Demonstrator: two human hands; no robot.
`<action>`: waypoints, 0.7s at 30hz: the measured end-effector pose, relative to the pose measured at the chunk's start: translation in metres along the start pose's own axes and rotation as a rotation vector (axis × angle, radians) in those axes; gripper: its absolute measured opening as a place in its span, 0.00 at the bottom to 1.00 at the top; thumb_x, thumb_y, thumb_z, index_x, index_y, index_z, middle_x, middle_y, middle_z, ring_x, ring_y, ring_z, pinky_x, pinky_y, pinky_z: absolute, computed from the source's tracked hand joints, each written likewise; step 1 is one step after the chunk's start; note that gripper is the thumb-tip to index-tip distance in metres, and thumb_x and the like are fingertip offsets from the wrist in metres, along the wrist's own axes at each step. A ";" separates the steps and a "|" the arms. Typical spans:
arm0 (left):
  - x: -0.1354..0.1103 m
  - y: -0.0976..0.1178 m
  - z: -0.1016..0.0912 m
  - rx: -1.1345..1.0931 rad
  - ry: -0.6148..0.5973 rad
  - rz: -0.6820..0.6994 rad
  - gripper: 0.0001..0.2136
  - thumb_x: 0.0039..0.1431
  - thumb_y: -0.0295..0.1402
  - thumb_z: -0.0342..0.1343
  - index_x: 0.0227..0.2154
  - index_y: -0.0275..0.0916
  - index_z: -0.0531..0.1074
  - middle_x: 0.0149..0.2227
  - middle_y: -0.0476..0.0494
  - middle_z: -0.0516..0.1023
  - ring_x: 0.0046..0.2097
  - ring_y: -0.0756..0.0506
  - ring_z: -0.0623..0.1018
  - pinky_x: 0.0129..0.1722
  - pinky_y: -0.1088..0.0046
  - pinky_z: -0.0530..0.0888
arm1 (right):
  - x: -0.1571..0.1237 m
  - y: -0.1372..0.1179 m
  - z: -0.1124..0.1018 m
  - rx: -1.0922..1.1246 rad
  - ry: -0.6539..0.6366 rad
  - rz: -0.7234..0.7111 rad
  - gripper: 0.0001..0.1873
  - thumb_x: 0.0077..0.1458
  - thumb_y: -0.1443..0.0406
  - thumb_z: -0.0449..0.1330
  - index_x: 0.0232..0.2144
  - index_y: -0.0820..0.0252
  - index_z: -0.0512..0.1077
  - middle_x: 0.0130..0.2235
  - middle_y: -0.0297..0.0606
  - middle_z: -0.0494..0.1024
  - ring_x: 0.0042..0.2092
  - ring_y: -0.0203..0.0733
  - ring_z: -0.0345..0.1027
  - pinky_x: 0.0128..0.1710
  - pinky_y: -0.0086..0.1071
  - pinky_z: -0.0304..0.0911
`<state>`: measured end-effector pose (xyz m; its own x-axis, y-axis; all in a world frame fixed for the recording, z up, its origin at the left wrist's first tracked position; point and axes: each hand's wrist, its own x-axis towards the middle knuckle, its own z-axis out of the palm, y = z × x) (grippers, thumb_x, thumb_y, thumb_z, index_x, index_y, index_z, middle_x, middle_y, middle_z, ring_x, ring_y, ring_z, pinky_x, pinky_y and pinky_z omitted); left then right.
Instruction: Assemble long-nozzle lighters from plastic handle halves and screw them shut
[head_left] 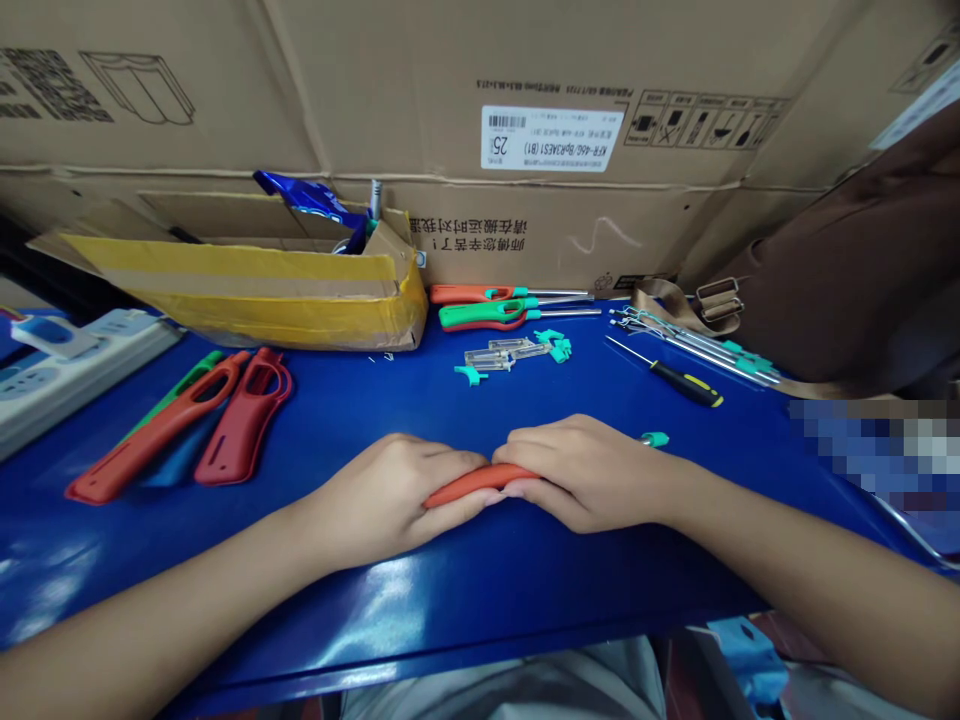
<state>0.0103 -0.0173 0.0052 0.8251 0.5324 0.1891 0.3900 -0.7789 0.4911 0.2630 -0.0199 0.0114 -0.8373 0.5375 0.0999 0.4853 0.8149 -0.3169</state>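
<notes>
My left hand (pixel 390 495) and my right hand (pixel 581 472) meet at the middle of the blue bench. Both close around an orange-red plastic lighter handle (pixel 480 480), and their fingers cover most of it. A small teal plastic part (pixel 655 439) shows just past my right hand. Left of my hands lie red and orange lighter shells (pixel 240 420). Farther back are orange-and-green lighters (pixel 487 312), clear plastic pieces (pixel 487 355) and teal clips (pixel 555 346).
The blue workbench (pixel 315 590) has a black-and-yellow screwdriver (pixel 686 384) and metal rods with teal parts (pixel 697 345) on it. A power strip (pixel 75 365) lies at far left. A yellow-taped cardboard box (pixel 262 295) stands behind, before large cartons. A brown bag (pixel 847 260) hangs right.
</notes>
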 end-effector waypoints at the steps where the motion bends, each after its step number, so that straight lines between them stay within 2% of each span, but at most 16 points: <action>1: 0.000 0.000 0.001 -0.013 -0.002 -0.004 0.15 0.74 0.40 0.49 0.47 0.38 0.78 0.36 0.48 0.84 0.34 0.47 0.82 0.33 0.73 0.70 | 0.000 -0.001 0.001 -0.002 -0.009 0.007 0.21 0.73 0.59 0.45 0.42 0.64 0.74 0.38 0.40 0.78 0.36 0.41 0.70 0.35 0.34 0.58; 3: 0.001 -0.001 0.002 -0.042 -0.010 -0.016 0.15 0.74 0.40 0.49 0.46 0.39 0.78 0.35 0.49 0.83 0.34 0.48 0.81 0.33 0.74 0.70 | 0.001 -0.001 0.001 0.009 -0.023 0.031 0.21 0.73 0.59 0.45 0.41 0.64 0.74 0.37 0.40 0.78 0.36 0.41 0.70 0.36 0.34 0.59; 8: 0.003 -0.011 0.000 -0.039 -0.008 -0.019 0.14 0.73 0.42 0.50 0.46 0.40 0.77 0.36 0.48 0.83 0.35 0.48 0.81 0.35 0.74 0.70 | 0.000 0.007 -0.009 0.087 -0.029 0.076 0.18 0.72 0.55 0.50 0.46 0.60 0.76 0.41 0.39 0.81 0.41 0.42 0.74 0.39 0.33 0.60; 12: 0.002 -0.023 -0.007 0.003 0.015 -0.002 0.15 0.72 0.44 0.51 0.44 0.39 0.77 0.37 0.46 0.84 0.35 0.47 0.82 0.35 0.74 0.71 | -0.007 0.015 -0.024 -0.012 -0.098 0.172 0.15 0.69 0.57 0.55 0.42 0.59 0.77 0.36 0.37 0.81 0.36 0.42 0.73 0.35 0.33 0.56; 15: 0.001 -0.027 -0.014 0.001 0.022 0.006 0.14 0.72 0.43 0.52 0.45 0.39 0.77 0.40 0.46 0.84 0.38 0.47 0.82 0.37 0.74 0.72 | -0.009 0.017 -0.031 -0.077 -0.132 0.220 0.14 0.69 0.59 0.54 0.36 0.59 0.76 0.32 0.36 0.80 0.32 0.40 0.71 0.32 0.33 0.53; 21: 0.002 -0.022 -0.016 0.072 -0.008 -0.012 0.12 0.73 0.39 0.51 0.49 0.40 0.76 0.37 0.48 0.81 0.36 0.48 0.80 0.38 0.74 0.72 | -0.007 0.013 -0.029 -0.222 -0.176 0.229 0.18 0.71 0.58 0.52 0.34 0.61 0.74 0.31 0.38 0.80 0.32 0.42 0.72 0.32 0.35 0.49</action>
<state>-0.0032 0.0058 0.0080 0.8231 0.5396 0.1769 0.4283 -0.7945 0.4305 0.2824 -0.0066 0.0342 -0.7215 0.6820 -0.1198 0.6922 0.7150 -0.0983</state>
